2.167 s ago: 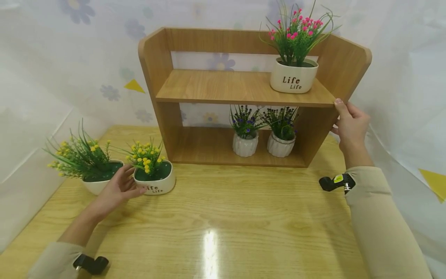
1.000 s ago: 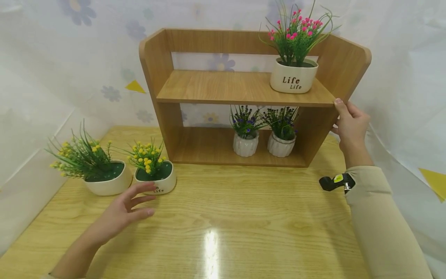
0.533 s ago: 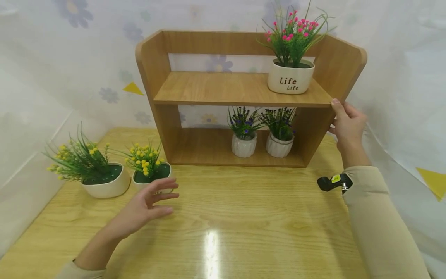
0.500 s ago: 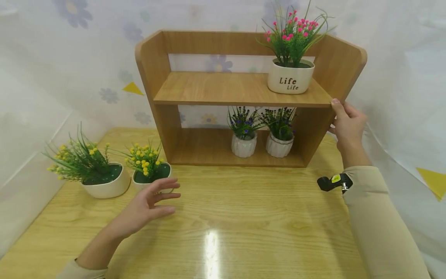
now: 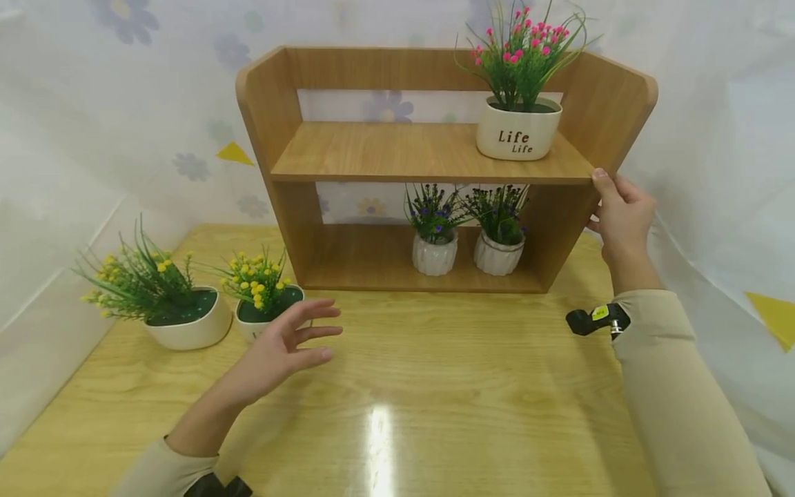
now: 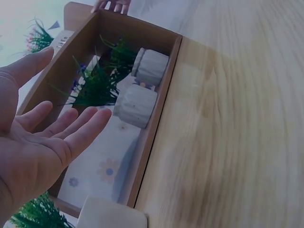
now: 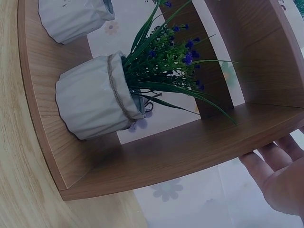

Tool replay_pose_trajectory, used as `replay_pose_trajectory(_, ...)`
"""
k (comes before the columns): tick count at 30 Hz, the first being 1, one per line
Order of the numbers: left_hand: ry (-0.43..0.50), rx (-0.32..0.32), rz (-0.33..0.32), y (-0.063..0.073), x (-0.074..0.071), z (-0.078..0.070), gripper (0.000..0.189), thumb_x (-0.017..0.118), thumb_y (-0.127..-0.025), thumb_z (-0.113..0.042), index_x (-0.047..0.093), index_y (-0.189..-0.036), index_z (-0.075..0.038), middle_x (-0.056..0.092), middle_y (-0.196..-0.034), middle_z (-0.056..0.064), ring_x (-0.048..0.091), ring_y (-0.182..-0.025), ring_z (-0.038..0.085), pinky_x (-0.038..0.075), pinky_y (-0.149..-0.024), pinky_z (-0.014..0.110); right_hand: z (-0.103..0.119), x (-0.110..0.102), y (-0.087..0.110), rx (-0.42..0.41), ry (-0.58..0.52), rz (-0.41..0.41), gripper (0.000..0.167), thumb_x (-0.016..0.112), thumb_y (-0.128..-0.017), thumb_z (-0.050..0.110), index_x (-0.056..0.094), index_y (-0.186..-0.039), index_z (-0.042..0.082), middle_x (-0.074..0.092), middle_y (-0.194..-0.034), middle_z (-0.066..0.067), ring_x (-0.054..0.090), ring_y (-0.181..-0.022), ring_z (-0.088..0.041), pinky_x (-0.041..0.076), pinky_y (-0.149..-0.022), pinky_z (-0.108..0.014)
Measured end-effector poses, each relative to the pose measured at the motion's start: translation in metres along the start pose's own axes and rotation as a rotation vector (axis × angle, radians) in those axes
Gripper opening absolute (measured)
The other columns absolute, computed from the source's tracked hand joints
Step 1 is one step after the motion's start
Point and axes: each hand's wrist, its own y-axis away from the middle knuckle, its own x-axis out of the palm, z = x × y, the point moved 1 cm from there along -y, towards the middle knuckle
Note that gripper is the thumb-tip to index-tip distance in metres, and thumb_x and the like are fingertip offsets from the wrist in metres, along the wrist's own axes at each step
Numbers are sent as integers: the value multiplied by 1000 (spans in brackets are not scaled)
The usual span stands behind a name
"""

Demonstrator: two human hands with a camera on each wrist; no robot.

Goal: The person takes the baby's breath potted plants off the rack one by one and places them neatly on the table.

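Observation:
My right hand (image 5: 624,217) grips the right side panel of a two-tier wooden shelf (image 5: 397,153), thumb on its front edge. Fingers (image 7: 273,156) of that hand lie against the panel's outer face. My left hand (image 5: 276,355) is held above the table, fingers spread and holding nothing. It partly hides the nearer oval pot of yellow flowers (image 5: 254,279). Left of it stands a second oval pot of yellow flowers (image 5: 189,328). On the upper tier, a white "Life" pot (image 5: 518,134) bears pink flowers. Below sit two ribbed white pots (image 5: 435,255) with purple flowers.
The shelf stands at the back of a wood-grain table (image 5: 435,373). Behind it hangs a white backdrop with printed flowers (image 5: 189,166) and yellow triangles (image 5: 234,153). Pale sheeting (image 5: 714,207) closes off both sides.
My left hand has come away from beside the right yellow-flower pot and moved right, in front of it. The pots stay put, and my right hand keeps its hold on the shelf.

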Motion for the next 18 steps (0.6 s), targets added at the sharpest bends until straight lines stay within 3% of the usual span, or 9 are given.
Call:
replay_pose_trajectory(9, 68, 75, 8, -31, 9, -12, 76, 75, -90, -3, 35, -154, -17, 39, -152, 11, 42, -138, 41, 56, -93, 41, -1, -2, -2, 7, -5, 6, 33, 81, -87, 30, 77, -115, 13, 74, -91, 1, 72, -73, -11, 59, -54, -26)
replay_pose_trajectory(18, 125, 225, -19, -71, 23, -37, 74, 78, -88, -5, 39, -150, -14, 45, -149, 12, 50, -132, 35, 56, -93, 41, 0, -1, -1, 10, -13, 14, 36, 81, -87, 30, 76, -118, 13, 74, -94, -1, 73, -74, -13, 59, -55, -27)
